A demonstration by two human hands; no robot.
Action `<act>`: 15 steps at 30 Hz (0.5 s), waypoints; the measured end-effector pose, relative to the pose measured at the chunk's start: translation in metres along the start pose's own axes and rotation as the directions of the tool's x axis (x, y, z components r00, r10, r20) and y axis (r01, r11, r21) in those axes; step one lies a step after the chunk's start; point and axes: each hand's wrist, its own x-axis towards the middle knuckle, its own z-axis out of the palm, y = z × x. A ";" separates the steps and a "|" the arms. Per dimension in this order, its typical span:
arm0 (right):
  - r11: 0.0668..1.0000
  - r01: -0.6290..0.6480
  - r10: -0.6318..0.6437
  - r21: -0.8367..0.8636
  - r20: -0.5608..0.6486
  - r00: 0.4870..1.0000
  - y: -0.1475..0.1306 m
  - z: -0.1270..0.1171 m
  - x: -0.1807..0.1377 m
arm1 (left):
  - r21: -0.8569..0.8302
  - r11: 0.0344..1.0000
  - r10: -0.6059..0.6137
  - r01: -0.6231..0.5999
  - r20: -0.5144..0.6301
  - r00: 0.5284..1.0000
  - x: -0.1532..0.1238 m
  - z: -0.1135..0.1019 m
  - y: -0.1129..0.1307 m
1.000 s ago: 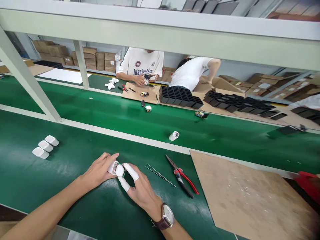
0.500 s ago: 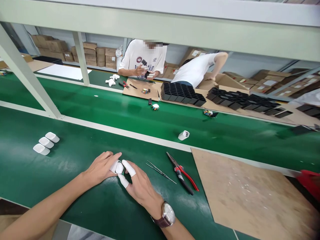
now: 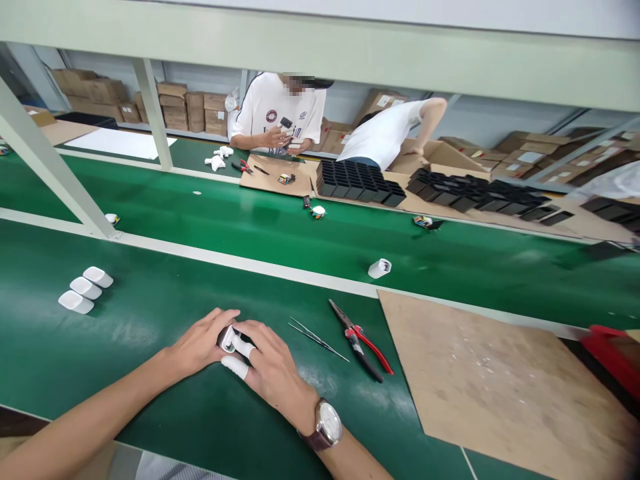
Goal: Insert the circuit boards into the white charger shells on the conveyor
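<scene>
Across the near half of my view runs a long, matte green worktop (image 3: 165, 293), with a brighter green, smooth strip (image 3: 300, 247) beyond its pale edge rail. Above, I have a wide, pale grey-green beam (image 3: 320, 60) crossing the scene. At right, a flat, brown, scuffed cardboard sheet (image 3: 490, 373) covers part of the worktop. On the far side I can see a person in a white printed shirt (image 3: 277, 110), and beside that person, rows of black, open, box-shaped housings (image 3: 355, 183).

Closer in, I watch the wearer's left hand (image 3: 200, 345) and right hand (image 3: 277, 367) meet above the worktop. The left fingers curl around the task's piece, holding its sides. The right index finger bends to its mouth while the right thumb lies just below; I cannot tell whether they pinch anything. To their right lie red-and-black-handled, long-nosed metal pliers (image 3: 357, 340), and between these and the right hand, slim silver metal tweezers (image 3: 319, 340), slightly parted. A round, silver-cased watch (image 3: 330, 421) sits on the right wrist. Well to the left, three white, rounded, cup-like casings (image 3: 86, 288) lie in a slanting row.

The piece itself, a small, white, open-ended casing (image 3: 227, 341), is between both hands, its opening toward the right one.
</scene>
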 end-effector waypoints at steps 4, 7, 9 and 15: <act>0.998 -0.039 0.037 0.046 0.037 0.999 -0.002 0.005 0.005 | -0.056 0.998 0.000 -0.001 -0.018 1.000 0.002 -0.002 0.002; 0.993 -0.081 0.080 0.080 0.013 0.997 -0.001 0.008 0.005 | -0.079 0.997 0.005 -0.003 0.019 1.000 0.004 -0.005 0.003; 0.996 -0.073 0.071 0.041 0.033 0.997 -0.001 0.008 0.004 | -0.094 0.995 0.027 -0.020 0.068 0.997 0.005 -0.007 0.004; 0.999 -0.032 0.034 -0.027 0.064 0.997 0.002 0.002 0.003 | -0.085 0.996 0.040 -0.035 0.058 0.998 0.002 -0.009 0.007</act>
